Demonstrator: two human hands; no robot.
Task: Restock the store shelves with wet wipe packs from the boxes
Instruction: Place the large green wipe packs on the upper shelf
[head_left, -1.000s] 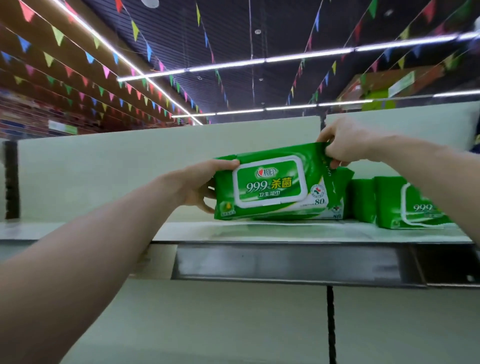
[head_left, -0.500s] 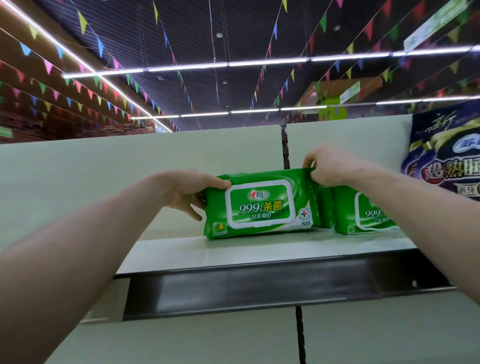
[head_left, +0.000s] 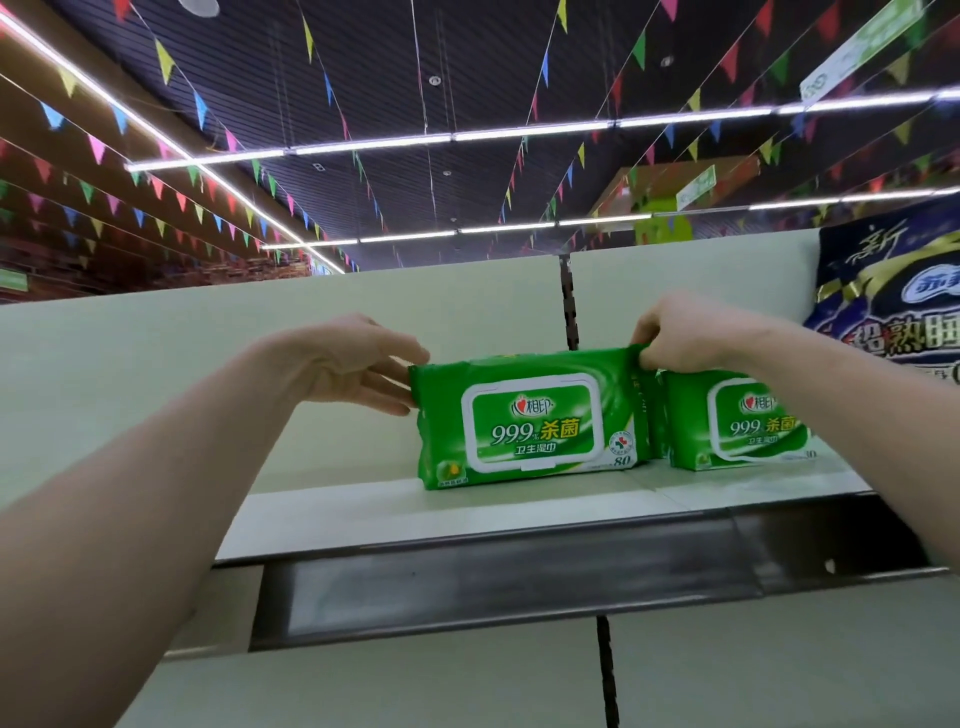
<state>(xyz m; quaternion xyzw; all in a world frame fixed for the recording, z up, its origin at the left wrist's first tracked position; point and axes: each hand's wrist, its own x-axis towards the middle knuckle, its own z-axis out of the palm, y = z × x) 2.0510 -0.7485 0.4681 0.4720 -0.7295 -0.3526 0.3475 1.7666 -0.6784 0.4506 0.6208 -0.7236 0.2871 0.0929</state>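
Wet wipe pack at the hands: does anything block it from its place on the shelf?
Nothing visible does. The wet wipe pack already stands on the shelf, close beside a second pack. The left hand touches its left end; the right hand pinches its top right corner.

Front wipe pack (head_left: 530, 421), white-framed lid label: brand 心相印, large "999% 杀菌", 卫生湿巾 beneath; "80" at lower right corner. Second wipe pack (head_left: 737, 421) just beside it: same 心相印, "999 杀菌"; corner number blurred. Dark blue bag (head_left: 893, 291) at right: 新, partial 熟睡. Hanging green signs (head_left: 857, 52): print too blurred to read.
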